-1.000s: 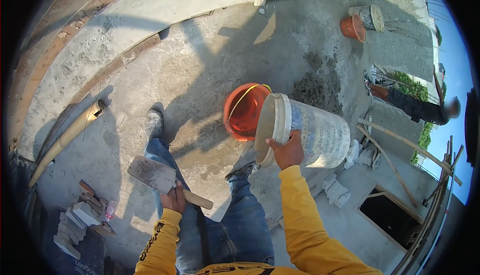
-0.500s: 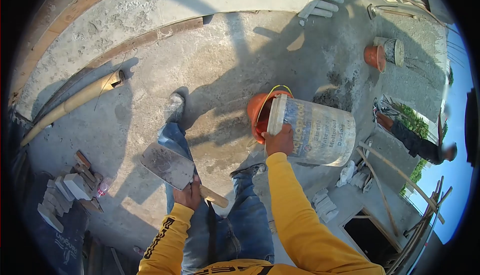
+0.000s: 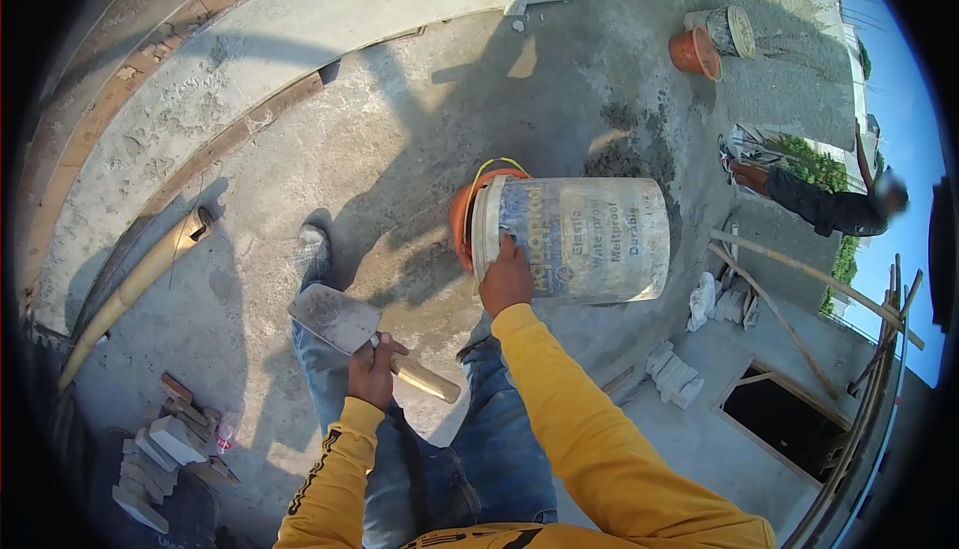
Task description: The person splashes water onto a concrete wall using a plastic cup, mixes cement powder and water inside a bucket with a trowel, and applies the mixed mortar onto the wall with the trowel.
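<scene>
Basically, the white printed plastic bucket (image 3: 609, 239) was clasped sideways at the rim by the right hand (image 3: 507, 279), right of the round orange bucket (image 3: 461, 219); the flat metal trowel (image 3: 335, 317) was gripped left-handed (image 3: 372, 371). Aligned mouths and slow tilting seemed advisable.

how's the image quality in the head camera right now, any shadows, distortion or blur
Head view: long dark shadows cross the sunlit grey concrete floor; fisheye distortion bends the surroundings, with black corners; the printed white plastic bucket is mostly legible; the background person's face is blurred.
</scene>
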Tool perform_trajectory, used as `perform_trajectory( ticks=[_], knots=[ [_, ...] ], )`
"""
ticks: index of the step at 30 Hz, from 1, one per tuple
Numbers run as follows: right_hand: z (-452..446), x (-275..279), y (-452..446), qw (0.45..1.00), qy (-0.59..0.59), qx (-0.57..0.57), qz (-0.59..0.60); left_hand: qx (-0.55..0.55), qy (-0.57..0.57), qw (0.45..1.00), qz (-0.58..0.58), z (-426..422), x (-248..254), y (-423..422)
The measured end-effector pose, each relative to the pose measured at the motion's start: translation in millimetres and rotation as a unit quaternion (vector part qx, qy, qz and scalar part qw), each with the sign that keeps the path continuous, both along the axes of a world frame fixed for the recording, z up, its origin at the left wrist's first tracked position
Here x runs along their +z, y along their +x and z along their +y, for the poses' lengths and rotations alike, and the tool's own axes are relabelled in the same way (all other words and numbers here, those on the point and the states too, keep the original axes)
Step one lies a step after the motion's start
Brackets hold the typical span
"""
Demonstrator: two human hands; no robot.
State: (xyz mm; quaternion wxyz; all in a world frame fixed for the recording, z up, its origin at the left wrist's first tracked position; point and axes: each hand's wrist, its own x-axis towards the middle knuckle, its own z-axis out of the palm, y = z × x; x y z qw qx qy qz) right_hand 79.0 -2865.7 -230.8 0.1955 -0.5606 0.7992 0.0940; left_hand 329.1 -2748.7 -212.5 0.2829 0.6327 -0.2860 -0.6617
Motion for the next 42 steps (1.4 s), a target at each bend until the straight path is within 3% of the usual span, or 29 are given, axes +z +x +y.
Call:
perform_trajectory(
  ticks=[1,2,4,5,9,12,15,16,18,22,26,29,30,32,35,36,38,42],
  knots=[
    [2.5,4.4,-5.5,0.999,-0.037,0.005,-0.025,0.045,0.001,0.998,0.05,-3.3,-22.8,-25.8],
    [2.6,9.9,-9.0,0.997,-0.039,-0.014,-0.058,0.011,0.042,0.994,0.098,-18.4,-31.5,-43.7],
    [-3.7,23.0,-18.0,0.988,-0.007,-0.077,-0.133,0.08,0.03,0.965,0.25,-36.0,-71.4,-95.8],
    [-7.5,29.3,-27.9,0.977,0.023,-0.12,-0.172,0.082,0.052,0.961,0.26,-52.1,-71.8,-110.7],
    [-5.7,41.7,-57.0,0.945,0.093,-0.097,-0.297,0.119,0.141,0.924,0.334,-102.3,-61.7,-171.1],
    [30.1,7.9,-73.4,0.894,-0.017,-0.092,-0.438,0.111,0.145,0.899,0.398,-107.4,-69.3,-174.1],
    [53.3,17.0,-80.8,0.909,-0.069,0.004,-0.412,0.073,0.15,0.924,0.343,-105.6,-61.1,-183.9],
    [54.9,23.8,-79.7,0.914,-0.054,0.008,-0.402,0.017,0.092,0.956,0.28,-104.9,-52.4,-185.8],
    [53.5,36.0,-77.1,0.924,-0.02,0.015,-0.382,0.032,0.112,0.96,0.256,-105.8,-56.8,-192.2],
    [54.2,30.9,-89.3,0.889,0.013,-0.004,-0.457,0.015,0.133,0.96,0.245,-106.9,-52.3,-193.9],
    [61.0,47.7,-97.6,0.882,-0.037,0.034,-0.468,0.013,0.124,0.958,0.259,-108.9,-44.2,-198.9],
    [65.0,19.9,-88.5,0.904,0.005,-0.056,-0.423,-0.005,0.093,0.963,0.252,-103.4,-38.5,-204.5],
    [59.5,35.4,-85.5,0.934,0.061,-0.09,-0.34,-0.004,0.087,0.961,0.262,-102.5,-42.1,-207.1],
    [52.8,50.9,-82.9,0.933,0.061,-0.13,-0.329,-0.042,0.064,0.972,0.224,-102.5,-42.7,-207.2],
    [46.0,55.5,-92.0,0.916,0.071,-0.156,-0.364,0.017,0.152,0.936,0.319,-106.4,-67.0,-192.4],
    [46.3,56.1,-95.1,0.906,0.076,-0.16,-0.383,0.014,0.131,0.935,0.329,-102.2,-73.0,-188.2],
    [49.8,64.2,-107.0,0.882,-0.034,-0.174,-0.436,0.013,0.09,0.932,0.35,-92.3,-81.0,-183.9],
    [42.1,146.5,-173.1,0.832,-0.262,-0.166,-0.46,-0.042,0.086,0.993,0.066,-108.6,-45.6,-214.0]
  ],
)
